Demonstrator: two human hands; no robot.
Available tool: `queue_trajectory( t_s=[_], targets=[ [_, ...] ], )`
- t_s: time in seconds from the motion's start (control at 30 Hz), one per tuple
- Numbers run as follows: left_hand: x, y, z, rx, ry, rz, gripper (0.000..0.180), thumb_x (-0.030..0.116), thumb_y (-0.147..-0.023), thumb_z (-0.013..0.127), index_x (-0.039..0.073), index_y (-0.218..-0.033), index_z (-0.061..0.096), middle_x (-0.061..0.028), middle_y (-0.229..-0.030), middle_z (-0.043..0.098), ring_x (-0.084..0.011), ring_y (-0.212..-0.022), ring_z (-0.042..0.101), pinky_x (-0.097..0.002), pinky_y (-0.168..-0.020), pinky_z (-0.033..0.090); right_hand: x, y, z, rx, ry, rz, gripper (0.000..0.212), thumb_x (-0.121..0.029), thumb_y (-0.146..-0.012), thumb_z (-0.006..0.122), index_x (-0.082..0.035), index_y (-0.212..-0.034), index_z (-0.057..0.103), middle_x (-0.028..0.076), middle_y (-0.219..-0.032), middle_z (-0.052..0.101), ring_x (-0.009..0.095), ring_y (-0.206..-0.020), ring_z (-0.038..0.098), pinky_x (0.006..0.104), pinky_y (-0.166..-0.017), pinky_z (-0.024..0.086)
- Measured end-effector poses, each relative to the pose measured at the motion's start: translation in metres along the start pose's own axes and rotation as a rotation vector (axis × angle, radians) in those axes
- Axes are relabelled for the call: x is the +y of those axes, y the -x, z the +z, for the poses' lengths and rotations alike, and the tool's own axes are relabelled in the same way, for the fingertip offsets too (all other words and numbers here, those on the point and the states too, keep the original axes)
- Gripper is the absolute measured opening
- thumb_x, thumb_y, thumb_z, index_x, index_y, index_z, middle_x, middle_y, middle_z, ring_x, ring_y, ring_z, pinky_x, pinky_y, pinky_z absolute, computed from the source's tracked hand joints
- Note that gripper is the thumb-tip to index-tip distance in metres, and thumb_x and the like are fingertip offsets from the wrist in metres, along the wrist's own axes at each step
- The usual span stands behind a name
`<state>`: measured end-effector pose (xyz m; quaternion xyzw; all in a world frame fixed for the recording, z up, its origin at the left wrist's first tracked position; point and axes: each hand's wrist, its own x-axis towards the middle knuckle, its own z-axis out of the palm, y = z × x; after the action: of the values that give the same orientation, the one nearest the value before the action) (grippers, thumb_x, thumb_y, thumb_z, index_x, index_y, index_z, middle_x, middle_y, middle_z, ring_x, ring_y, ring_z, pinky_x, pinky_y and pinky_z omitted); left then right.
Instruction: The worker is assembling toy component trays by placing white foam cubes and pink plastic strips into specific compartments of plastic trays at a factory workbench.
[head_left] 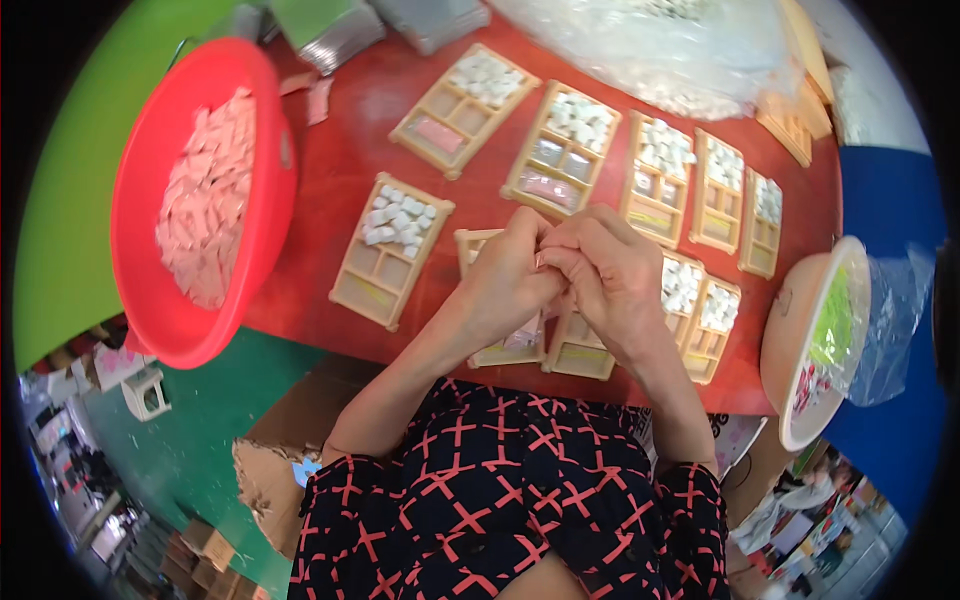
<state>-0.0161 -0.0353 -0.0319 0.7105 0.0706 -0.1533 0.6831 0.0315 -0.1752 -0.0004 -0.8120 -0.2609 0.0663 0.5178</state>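
Note:
My left hand [515, 268] and my right hand [610, 275] meet above the middle of the red table. Both have their fingers pinched together, and whatever lies between the fingertips is hidden. Beneath them are small wooden compartment trays, one [508, 345] partly covered by my hands and another [580, 350] below my right wrist. Left of my hands lies a tray [365, 268] with white cube-like pieces [398, 218] in its top section. Behind my fingers, a further tray [520, 185] holds white pieces, small clear items and a pink packet [548, 188].
A red basin [268, 200] of pink packets [210, 200] stands at the left. At the right, a cream basin [785, 335] holds green and red-white bits, with clear plastic [895, 330] beside it. A large clear bag [660, 50] lies at the back. More filled trays [712, 190] sit at the right.

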Motion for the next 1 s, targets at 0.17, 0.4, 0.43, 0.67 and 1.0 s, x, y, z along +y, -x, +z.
queue_trajectory(
  t_s=[0.17,0.4,0.43,0.67,1.0],
  targets=[
    [-0.006,-0.006,0.017,-0.154,0.176,0.009,0.013,0.015,-0.091,0.055,0.004,-0.092,0.048,-0.0026,-0.082,0.056,-0.0048,-0.07,0.051,-0.0194,-0.06,0.043,0.023,0.03,-0.028,0.324,-0.255,0.327,0.006,-0.003,-0.084,0.058,0.0,-0.082,0.062,0.0,-0.07,0.057,0.005,-0.064,0.049,0.02,-0.058,0.039],
    [-0.003,-0.01,0.028,-0.062,0.555,-0.136,0.01,0.014,-0.092,0.052,0.004,-0.093,0.05,-0.0043,-0.081,0.058,-0.0074,-0.071,0.054,-0.0206,-0.06,0.044,0.076,0.031,-0.058,0.524,-0.079,0.425,0.013,-0.012,-0.087,0.057,0.0,-0.084,0.061,-0.002,-0.068,0.054,0.004,-0.062,0.045,0.0186,-0.056,0.037],
    [-0.001,-0.011,0.029,-0.02,0.554,-0.148,0.009,0.012,-0.092,0.051,0.003,-0.094,0.051,-0.0048,-0.081,0.058,-0.0078,-0.071,0.054,-0.0211,-0.059,0.045,0.078,0.03,-0.06,0.526,-0.085,0.428,0.013,-0.012,-0.087,0.057,0.0,-0.084,0.061,-0.002,-0.068,0.054,0.004,-0.062,0.045,0.0186,-0.056,0.037],
    [0.001,-0.02,0.036,-0.045,0.49,-0.161,0.023,0.005,-0.087,0.05,0.002,-0.109,0.046,-0.0077,-0.087,0.06,-0.0075,-0.073,0.053,-0.0206,-0.061,0.044,0.058,0.029,-0.064,0.368,0.389,0.295,0.013,-0.007,-0.084,0.058,0.003,-0.092,0.061,0.006,-0.08,0.058,0.011,-0.07,0.054,0.0238,-0.061,0.043],
    [0.018,-0.027,0.086,-0.31,0.235,-0.158,0.031,0.005,-0.091,0.048,0.003,-0.12,0.038,-0.0097,-0.085,0.063,-0.0097,-0.076,0.058,-0.0226,-0.064,0.046,0.055,0.076,-0.091,0.286,-0.263,0.334,0.009,0.007,-0.082,0.054,0.001,-0.086,0.059,0.002,-0.08,0.058,0.006,-0.072,0.053,0.0201,-0.065,0.043]
  ],
)
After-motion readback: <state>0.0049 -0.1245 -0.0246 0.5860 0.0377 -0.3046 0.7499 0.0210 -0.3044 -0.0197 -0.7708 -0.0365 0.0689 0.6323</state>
